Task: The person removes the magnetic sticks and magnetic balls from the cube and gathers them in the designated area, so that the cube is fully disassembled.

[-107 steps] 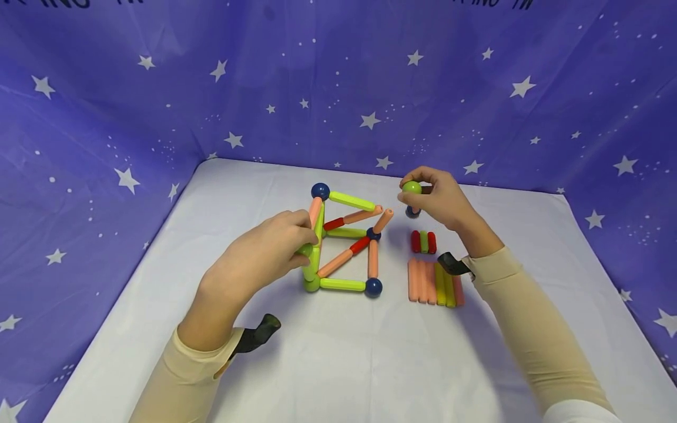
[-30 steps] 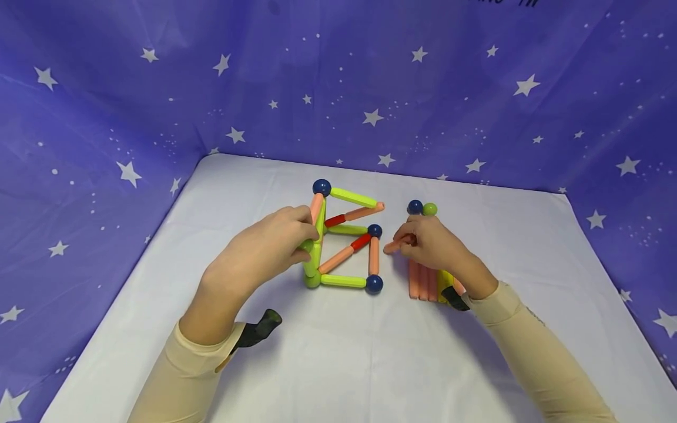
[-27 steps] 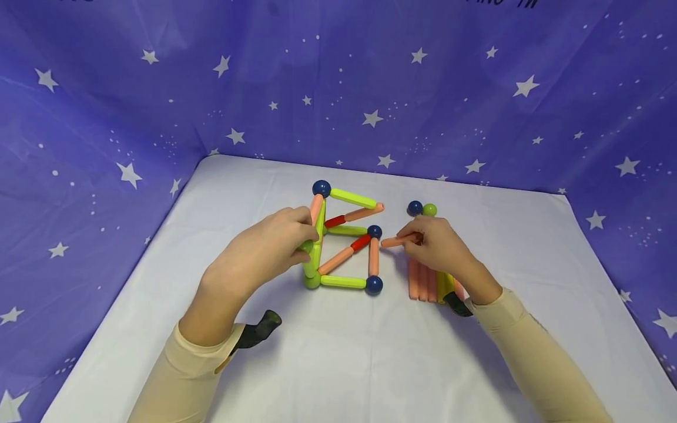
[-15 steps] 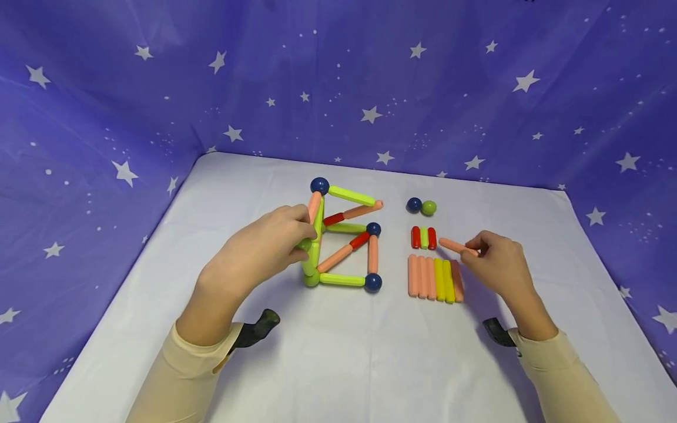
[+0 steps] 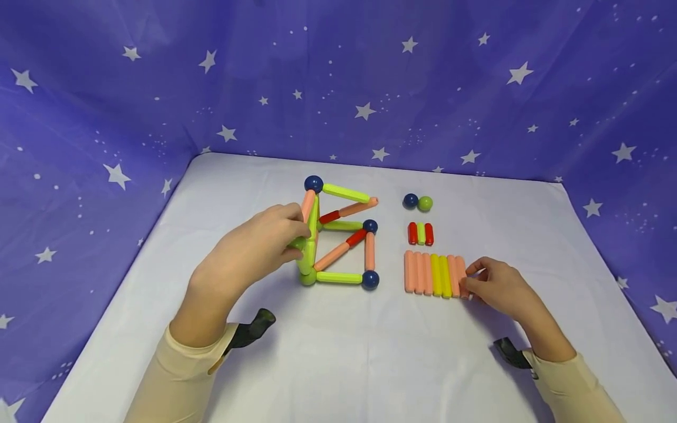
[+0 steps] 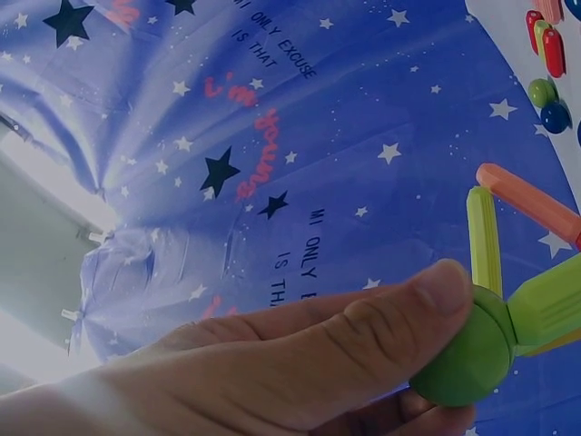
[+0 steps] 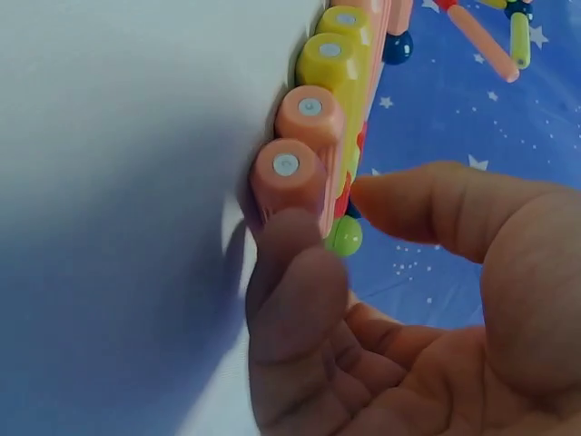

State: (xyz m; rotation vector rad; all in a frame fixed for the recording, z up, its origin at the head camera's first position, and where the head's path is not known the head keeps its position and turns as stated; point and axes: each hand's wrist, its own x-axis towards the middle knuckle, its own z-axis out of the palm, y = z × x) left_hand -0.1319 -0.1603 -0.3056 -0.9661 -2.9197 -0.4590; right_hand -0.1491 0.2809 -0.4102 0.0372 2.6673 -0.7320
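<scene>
My left hand (image 5: pixel 254 244) pinches a green ball (image 6: pixel 467 350) at the upper left corner of a magnetic stick-and-ball frame (image 5: pixel 338 278). Lime, pink and red sticks join blue and green balls in it, and it stands left of centre in the head view. On the right, my right hand (image 5: pixel 502 288) lies beside a row of pink and yellow magnetic sticks (image 5: pixel 436 275). Its fingertips touch the outermost pink stick (image 7: pixel 289 173), while the thumb is lifted apart from it in the right wrist view. The far side of the frame's left edge is hidden behind my left hand.
Behind the long sticks lie short red and lime sticks (image 5: pixel 421 233), and farther back a loose blue ball (image 5: pixel 410 201) beside a loose green ball (image 5: pixel 425 203). The white tabletop (image 5: pixel 338 352) ends at a starry purple cloth (image 5: pixel 338 88) around its back and sides.
My right hand moved from near the frame to the right with a pink stick, which now lies at the row's right end. Earlier it set down the loose green ball. My left hand stayed put.
</scene>
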